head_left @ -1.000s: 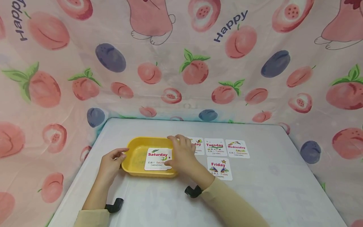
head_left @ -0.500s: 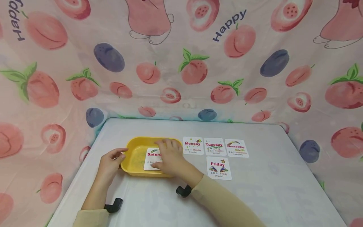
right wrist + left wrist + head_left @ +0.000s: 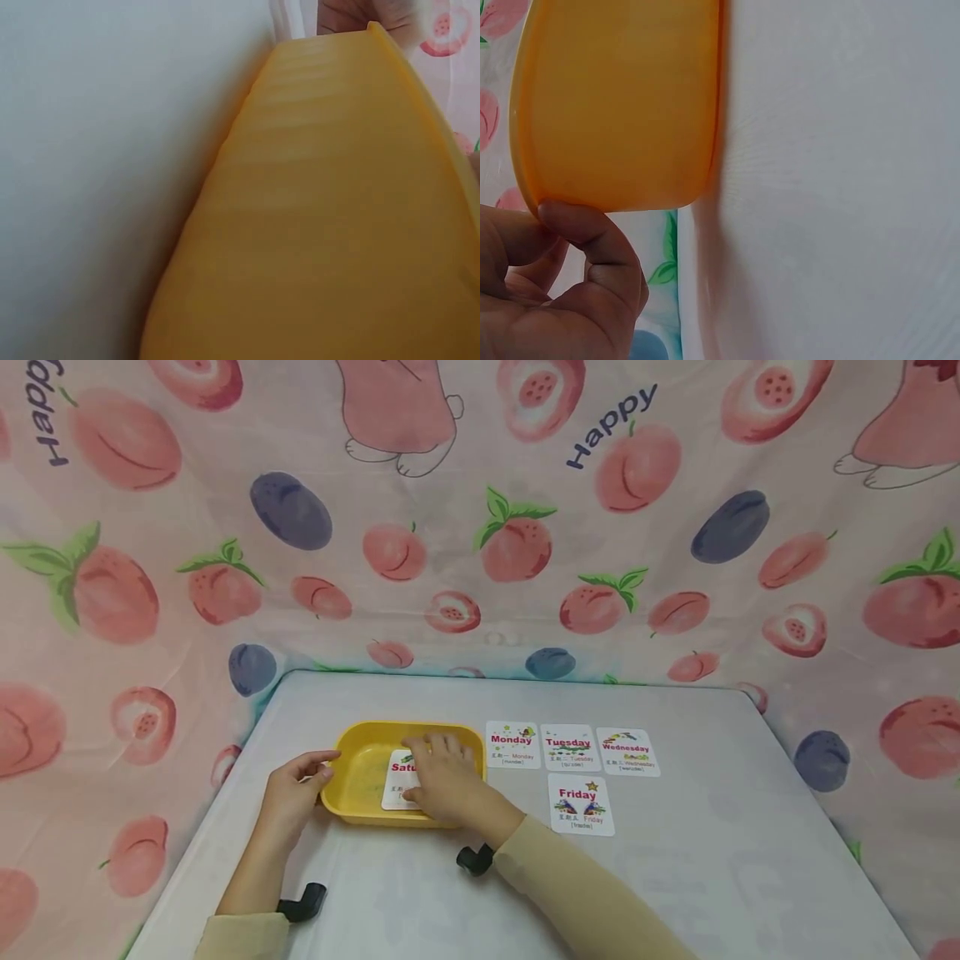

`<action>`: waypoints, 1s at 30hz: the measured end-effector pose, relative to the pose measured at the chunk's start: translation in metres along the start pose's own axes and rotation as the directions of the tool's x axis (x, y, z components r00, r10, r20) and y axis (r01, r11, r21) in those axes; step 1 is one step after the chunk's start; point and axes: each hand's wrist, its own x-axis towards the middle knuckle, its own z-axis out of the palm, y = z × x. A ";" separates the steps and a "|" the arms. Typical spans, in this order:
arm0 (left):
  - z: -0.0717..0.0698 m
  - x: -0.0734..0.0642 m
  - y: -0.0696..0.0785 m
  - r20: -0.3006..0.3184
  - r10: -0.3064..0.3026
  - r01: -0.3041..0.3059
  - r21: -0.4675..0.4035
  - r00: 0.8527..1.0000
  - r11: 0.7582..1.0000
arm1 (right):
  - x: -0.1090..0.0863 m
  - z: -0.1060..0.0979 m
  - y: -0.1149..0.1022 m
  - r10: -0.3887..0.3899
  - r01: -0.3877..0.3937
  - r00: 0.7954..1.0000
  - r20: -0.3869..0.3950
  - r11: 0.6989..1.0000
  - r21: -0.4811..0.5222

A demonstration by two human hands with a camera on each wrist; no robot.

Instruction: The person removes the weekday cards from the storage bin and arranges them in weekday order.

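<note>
A yellow plastic tray point(image 3: 352, 777) sits on the white table, holding a white card printed "Saturday" point(image 3: 397, 781). My left hand point(image 3: 288, 793) pinches the tray's rim at its left end; the left wrist view shows thumb and finger on the edge of the yellow tray point(image 3: 622, 112). Over the tray's right half, my right hand point(image 3: 446, 781) lies across the card with fingers spread, thumb toward the near side, hiding the card's right part. In the right wrist view the tray's side wall point(image 3: 300, 187) fills most of the picture, and the fingertips are out of sight.
Right of the tray, cards reading Monday point(image 3: 513, 745), Tuesday point(image 3: 571, 748) and Wednesday point(image 3: 627, 752) lie in a row. A Friday card point(image 3: 581, 805) lies below Tuesday. Behind the table point(image 3: 720, 810) hangs a peach-print curtain point(image 3: 525, 635).
My right hand has moved left from the tray's right end and now covers more of the Saturday card. The left hand, tray and cards have stayed in place.
</note>
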 end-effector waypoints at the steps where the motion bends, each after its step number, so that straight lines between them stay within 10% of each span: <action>1: 0.000 0.000 0.000 -0.001 -0.003 0.003 0.002 1.000 1.000 | 0.001 0.001 0.001 0.004 -0.003 1.000 0.004 1.000 -0.004; 30: 0.000 -0.002 0.000 0.003 0.007 -0.007 -0.006 1.000 1.000 | 0.016 0.018 0.009 0.078 -0.077 0.996 0.045 0.997 -0.027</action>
